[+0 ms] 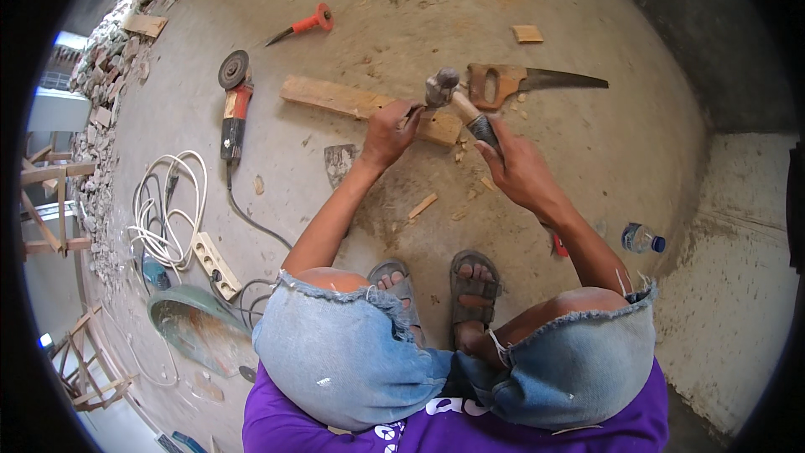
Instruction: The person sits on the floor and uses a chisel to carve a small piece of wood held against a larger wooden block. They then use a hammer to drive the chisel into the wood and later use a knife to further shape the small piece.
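Head view: the left hand (390,135) is angled toward one o'clock, the right hand (521,172) toward eleven. By the latter, one steel-headed, wooden-handled hammer (464,107) is gripped, its head at eleven o'clock from the fingers. Beneath the left fingers, bunched narrowly, contents unclear, one tan rectangular wooden beam (331,98) is seen.

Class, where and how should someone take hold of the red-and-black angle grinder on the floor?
The angle grinder is probably best gripped around its black rear section, from the person's side: that end lies nearest, the round grey disc farthest.
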A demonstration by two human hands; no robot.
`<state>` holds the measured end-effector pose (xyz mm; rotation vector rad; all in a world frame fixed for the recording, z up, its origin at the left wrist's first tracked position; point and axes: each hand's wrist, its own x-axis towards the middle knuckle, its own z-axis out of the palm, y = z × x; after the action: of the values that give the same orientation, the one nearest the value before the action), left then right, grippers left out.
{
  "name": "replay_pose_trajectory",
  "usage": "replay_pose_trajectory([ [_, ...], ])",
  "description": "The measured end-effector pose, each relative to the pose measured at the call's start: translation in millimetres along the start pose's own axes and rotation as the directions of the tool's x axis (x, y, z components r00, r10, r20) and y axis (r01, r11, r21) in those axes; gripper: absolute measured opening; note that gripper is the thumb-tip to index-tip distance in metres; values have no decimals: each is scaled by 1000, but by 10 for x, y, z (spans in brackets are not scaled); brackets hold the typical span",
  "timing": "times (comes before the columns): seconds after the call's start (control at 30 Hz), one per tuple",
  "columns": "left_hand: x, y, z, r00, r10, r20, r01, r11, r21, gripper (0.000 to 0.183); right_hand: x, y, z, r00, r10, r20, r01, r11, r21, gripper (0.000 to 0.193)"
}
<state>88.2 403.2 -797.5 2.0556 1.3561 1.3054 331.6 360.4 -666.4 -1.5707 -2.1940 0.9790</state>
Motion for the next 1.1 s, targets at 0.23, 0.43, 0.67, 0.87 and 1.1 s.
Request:
replay_pose_trajectory([
  [0.23,9,-49,19,999,36,-13,-35,999,39,12,-15,80,62,993,-104,-54,101,993,-55,39],
  [0.43,5,-49,15,999,34,-20,-33,999,31,13,-51,-32,15,995,-32,-90,35,999,32,37],
  [0.67,34,-36,13,999,34,3,-34,998,44,14,68,117,116,998,-48,-30,47,999,-17,38],
  [0.87,47,-29,35,999,35,-23,-34,999,26,14,-29,3,21,995,-58,-83,61,998,30,39],
  [1.1,0,-36,28,1000,-7,-20,7,1000,2,14,-17,-22,22,998,-8,-64,12,998,57,35],
])
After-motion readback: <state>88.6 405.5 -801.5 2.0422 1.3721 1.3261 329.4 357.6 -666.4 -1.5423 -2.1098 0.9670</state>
